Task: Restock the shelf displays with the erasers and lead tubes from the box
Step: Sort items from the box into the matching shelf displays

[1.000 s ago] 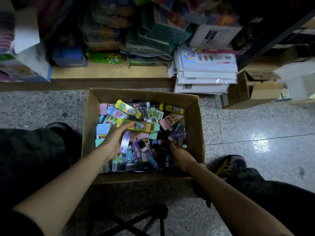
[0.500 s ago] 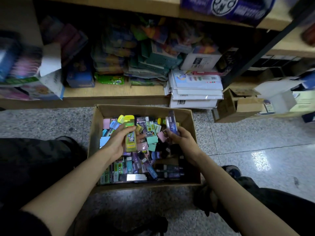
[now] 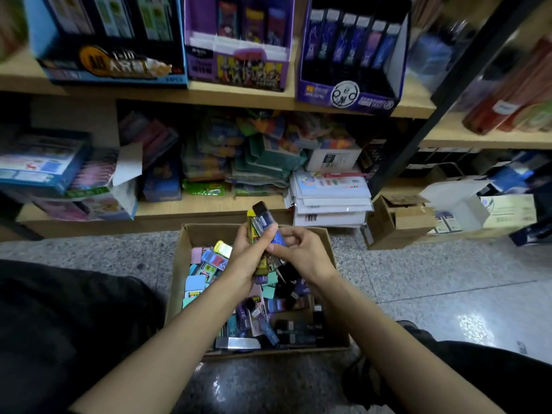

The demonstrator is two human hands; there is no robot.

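A cardboard box (image 3: 191,234) sits on the floor between my knees, full of pastel erasers (image 3: 195,283) and dark lead tubes (image 3: 291,327). Above its far end, my left hand (image 3: 249,258) grips a bundle of lead tubes (image 3: 263,221), yellow and blue with black caps, standing upright. My right hand (image 3: 298,249) meets it from the right and pinches the blue tube of the bundle. On the upper shelf stand three display boxes: a blue one (image 3: 110,67), a purple one (image 3: 239,64) and a dark purple one (image 3: 349,91) holding upright tubes.
The lower shelf (image 3: 209,204) is crammed with packets, a stack of white packs (image 3: 328,201) and boxes (image 3: 59,174). A small open carton (image 3: 397,222) stands on the floor at right beside a black shelf post (image 3: 418,124). Polished stone floor lies right of the box.
Both hands rose out of the box and came together, gathering the yellow and blue tubes into one bundle. My view tilted up, bringing the upper shelf displays into sight.
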